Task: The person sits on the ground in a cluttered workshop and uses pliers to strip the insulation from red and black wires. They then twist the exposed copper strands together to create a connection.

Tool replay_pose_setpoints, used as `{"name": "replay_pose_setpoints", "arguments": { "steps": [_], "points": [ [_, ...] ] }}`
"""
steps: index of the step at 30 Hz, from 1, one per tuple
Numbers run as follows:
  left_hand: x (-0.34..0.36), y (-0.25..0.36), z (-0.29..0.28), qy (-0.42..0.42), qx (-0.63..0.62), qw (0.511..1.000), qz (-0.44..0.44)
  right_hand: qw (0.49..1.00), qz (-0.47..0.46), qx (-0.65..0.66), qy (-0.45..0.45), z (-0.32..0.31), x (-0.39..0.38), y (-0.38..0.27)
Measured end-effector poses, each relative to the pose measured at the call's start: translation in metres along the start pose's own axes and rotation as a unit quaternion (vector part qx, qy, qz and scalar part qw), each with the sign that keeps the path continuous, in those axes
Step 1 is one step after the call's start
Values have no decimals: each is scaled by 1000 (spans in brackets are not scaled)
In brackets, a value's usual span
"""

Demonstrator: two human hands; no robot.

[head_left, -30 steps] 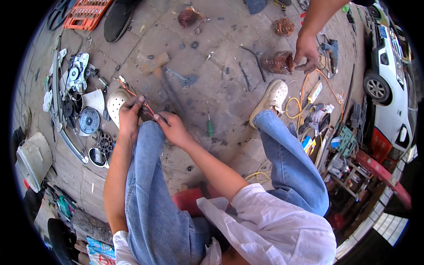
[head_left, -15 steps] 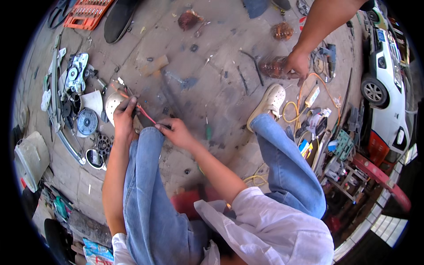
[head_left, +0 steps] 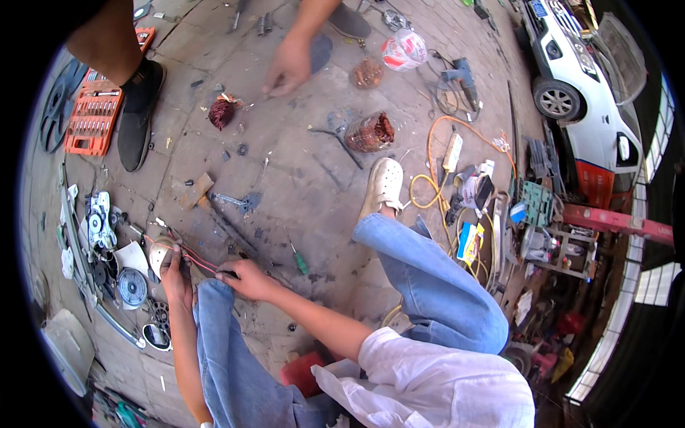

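Near my knee, my left hand [head_left: 177, 274] grips a thin red wire [head_left: 198, 258] close to my pale clog [head_left: 163, 250]. My right hand [head_left: 246, 279] pinches the same wire further right, above the bent knee. Some dark item is between my fingers, too small to make out. A green-handled screwdriver [head_left: 301, 262] lies on the paving right of my right hand. A co-worker's hand [head_left: 289, 71] hangs over the floor near a dark red tangled bundle [head_left: 221, 113]. A clear container of copper-coloured pieces [head_left: 369, 132] lies ahead of my right foot.
An orange socket case [head_left: 89, 118] sits beside the co-worker's shoe [head_left: 134, 135]. Metal mechanisms [head_left: 100, 221] lie at left. At right are a power strip [head_left: 452, 151] with cables, a heat gun [head_left: 462, 85], a green case [head_left: 536, 203], a red beam [head_left: 617, 221] and a white car [head_left: 571, 100].
My view has tilted up, so the floor appears lower and rotated. The co-worker's hand has left the copper container and moved leftward. Both my hands still hold the wire.
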State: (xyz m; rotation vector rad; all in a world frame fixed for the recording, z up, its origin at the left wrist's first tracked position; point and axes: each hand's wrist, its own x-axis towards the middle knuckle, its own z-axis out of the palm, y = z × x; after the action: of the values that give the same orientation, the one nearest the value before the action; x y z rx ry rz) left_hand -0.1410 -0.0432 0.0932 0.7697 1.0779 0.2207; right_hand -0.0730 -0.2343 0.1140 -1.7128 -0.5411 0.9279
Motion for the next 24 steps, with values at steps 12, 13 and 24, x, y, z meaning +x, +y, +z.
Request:
{"name": "replay_pose_setpoints", "arguments": {
  "steps": [12,13,24],
  "points": [
    [3,-4,-19,23,15,999,33,998,-35,43,3,6,-3,-2],
    [1,-3,-17,23,18,999,23,999,-17,39,12,8,-4,-1],
    [4,11,-9,109,55,991,58,982,117,44,139,-28,19,18]
  ]
}}
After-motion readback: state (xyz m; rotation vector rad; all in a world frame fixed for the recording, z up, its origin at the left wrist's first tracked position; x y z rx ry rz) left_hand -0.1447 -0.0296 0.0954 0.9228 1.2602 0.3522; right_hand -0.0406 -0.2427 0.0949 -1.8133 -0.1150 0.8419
